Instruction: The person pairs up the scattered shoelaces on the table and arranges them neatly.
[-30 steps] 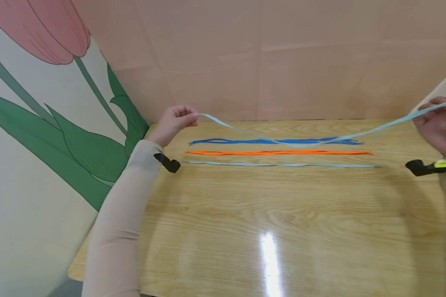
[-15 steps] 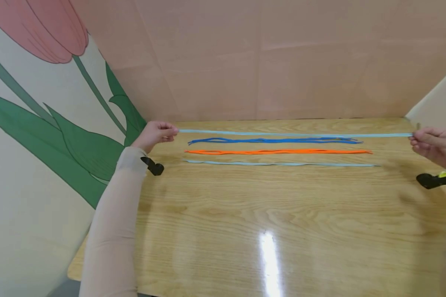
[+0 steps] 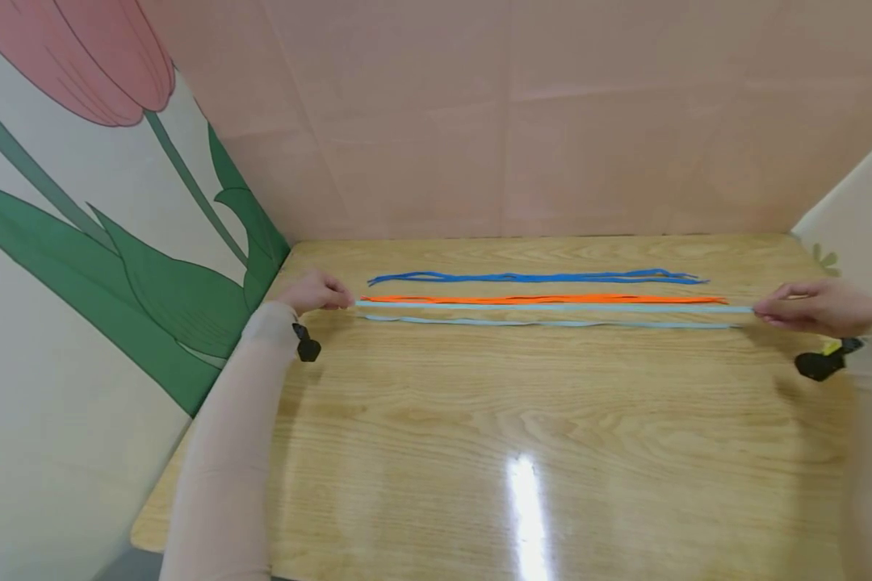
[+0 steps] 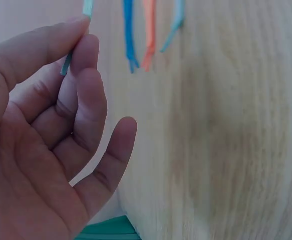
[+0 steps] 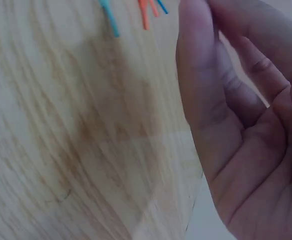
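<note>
A light blue shoelace [image 3: 552, 307] is stretched straight between both hands, just above the tabletop in the head view. My left hand [image 3: 311, 292] pinches one end between thumb and forefinger; in the left wrist view the lace's tip [image 4: 65, 65] pokes out below the pinch. The other end is held at the fingertips of my right hand [image 3: 814, 307]. In the right wrist view, the pinch point is cut off by the frame's top edge. A second light blue shoelace [image 3: 567, 323] lies nearer me, orange shoelaces [image 3: 589, 298] just beyond the held one, and blue shoelaces [image 3: 538, 277] farthest back.
The wooden table [image 3: 436, 452] carries the laces side by side toward its back edge. A pinkish backdrop [image 3: 501, 121] rises behind it. On the left stands a wall panel with a tulip picture [image 3: 189, 266], and a pale panel [image 3: 861, 202] borders the right.
The held light blue shoelace hung slack, then was pulled taut beyond the blue laces. Both hands have since come down and nearer, bringing it between the orange laces and the lying light blue one.
</note>
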{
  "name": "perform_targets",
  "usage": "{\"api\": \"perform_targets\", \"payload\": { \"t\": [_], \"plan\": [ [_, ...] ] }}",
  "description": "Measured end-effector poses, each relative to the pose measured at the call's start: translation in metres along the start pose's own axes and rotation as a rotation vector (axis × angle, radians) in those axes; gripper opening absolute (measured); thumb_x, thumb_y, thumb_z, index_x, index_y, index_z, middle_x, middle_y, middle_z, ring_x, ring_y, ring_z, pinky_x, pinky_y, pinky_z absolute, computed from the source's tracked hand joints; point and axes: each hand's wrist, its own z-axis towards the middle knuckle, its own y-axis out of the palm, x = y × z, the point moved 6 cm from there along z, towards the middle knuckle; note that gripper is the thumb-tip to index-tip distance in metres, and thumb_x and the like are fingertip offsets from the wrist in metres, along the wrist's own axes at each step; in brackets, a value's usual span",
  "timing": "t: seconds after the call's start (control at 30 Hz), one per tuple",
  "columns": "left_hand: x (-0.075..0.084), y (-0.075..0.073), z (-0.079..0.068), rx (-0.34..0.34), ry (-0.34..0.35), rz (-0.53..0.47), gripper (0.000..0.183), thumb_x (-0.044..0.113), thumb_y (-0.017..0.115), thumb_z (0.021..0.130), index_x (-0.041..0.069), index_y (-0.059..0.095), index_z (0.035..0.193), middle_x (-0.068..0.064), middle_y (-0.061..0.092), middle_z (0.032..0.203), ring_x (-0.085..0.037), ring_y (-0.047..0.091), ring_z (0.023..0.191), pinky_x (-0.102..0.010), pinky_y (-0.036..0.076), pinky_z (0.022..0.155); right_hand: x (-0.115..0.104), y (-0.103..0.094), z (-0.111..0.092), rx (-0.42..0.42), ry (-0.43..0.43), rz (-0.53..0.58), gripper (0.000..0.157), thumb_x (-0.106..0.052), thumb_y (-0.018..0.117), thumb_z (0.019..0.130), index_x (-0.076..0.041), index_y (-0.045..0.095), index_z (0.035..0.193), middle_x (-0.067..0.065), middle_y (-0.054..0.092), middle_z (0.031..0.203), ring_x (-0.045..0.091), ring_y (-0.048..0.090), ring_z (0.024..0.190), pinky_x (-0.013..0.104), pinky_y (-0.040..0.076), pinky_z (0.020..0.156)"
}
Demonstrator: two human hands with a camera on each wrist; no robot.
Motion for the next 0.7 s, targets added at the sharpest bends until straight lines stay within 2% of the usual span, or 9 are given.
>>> {"api": "perform_targets", "payload": {
  "t": [0.07, 0.13, 0.23, 0.33, 0.43, 0.53, 0.7],
  "plan": [
    [0.000, 0.003, 0.003, -0.019, -0.006, 0.032, 0.020, 0.017, 0.066, 0.091, 0.003, 0.073, 0.103, -0.006, 0.071, 0.099, -0.025, 0.062, 0.091, -0.036, 0.051, 0.086, 0.003, -0.004, 0.000, 0.100, 0.013, -0.134, 0.032, 0.011, 0.038, 0.099, 0.001, 0.067, 0.109, 0.004, 0.070, 0.110, 0.012, 0.068, 0.101, 0.024, 0.054, 0.086],
    [0.000, 0.006, 0.006, -0.029, -0.014, 0.057, 0.020, 0.017, 0.068, 0.089, 0.004, 0.073, 0.102, -0.004, 0.071, 0.094, -0.022, 0.062, 0.088, -0.033, 0.051, 0.083, 0.005, -0.006, 0.002, 0.163, 0.048, -0.267, 0.029, 0.009, 0.041, 0.099, 0.000, 0.069, 0.105, 0.001, 0.072, 0.106, 0.007, 0.068, 0.095, 0.022, 0.055, 0.080],
    [-0.001, 0.010, 0.011, -0.040, -0.028, 0.105, 0.020, 0.019, 0.070, 0.087, 0.005, 0.074, 0.100, -0.001, 0.071, 0.091, -0.015, 0.061, 0.085, -0.028, 0.050, 0.079, 0.007, -0.008, 0.004, 0.296, 0.183, -0.519, 0.022, -0.002, 0.049, 0.099, -0.003, 0.071, 0.101, -0.005, 0.073, 0.095, 0.001, 0.065, 0.082, 0.019, 0.055, 0.071],
    [0.001, 0.014, 0.013, -0.048, -0.041, 0.186, 0.020, 0.022, 0.071, 0.086, 0.007, 0.075, 0.099, -0.001, 0.071, 0.090, -0.014, 0.059, 0.085, -0.028, 0.049, 0.077, 0.008, -0.007, 0.004, 0.370, 0.328, -0.703, 0.019, -0.018, 0.057, 0.098, -0.004, 0.071, 0.099, -0.008, 0.072, 0.087, -0.002, 0.062, 0.073, 0.018, 0.053, 0.064],
    [0.003, 0.017, 0.014, -0.057, -0.060, 0.248, 0.019, 0.023, 0.071, 0.086, 0.007, 0.075, 0.097, -0.002, 0.071, 0.093, -0.016, 0.058, 0.089, -0.030, 0.048, 0.080, 0.013, -0.009, 0.006, 0.418, 0.396, -0.754, 0.024, -0.024, 0.061, 0.096, -0.003, 0.071, 0.096, -0.008, 0.071, 0.082, -0.003, 0.060, 0.070, 0.018, 0.051, 0.061],
    [0.003, 0.021, 0.016, -0.067, -0.079, 0.273, 0.018, 0.023, 0.072, 0.085, 0.006, 0.075, 0.094, 0.000, 0.068, 0.087, -0.016, 0.055, 0.086, -0.029, 0.046, 0.078, 0.017, -0.010, 0.009, 0.418, 0.411, -0.696, 0.022, -0.022, 0.062, 0.095, -0.002, 0.071, 0.094, -0.008, 0.071, 0.083, -0.002, 0.062, 0.072, 0.018, 0.053, 0.064],
    [-0.001, 0.024, 0.020, -0.073, -0.112, 0.283, 0.017, 0.023, 0.073, 0.085, 0.006, 0.074, 0.089, 0.003, 0.063, 0.079, -0.014, 0.051, 0.079, -0.026, 0.043, 0.070, 0.020, -0.010, 0.013, 0.407, 0.439, -0.672, 0.019, -0.022, 0.064, 0.094, -0.006, 0.069, 0.086, -0.010, 0.071, 0.082, -0.004, 0.062, 0.072, 0.017, 0.053, 0.064]
  ]
}}
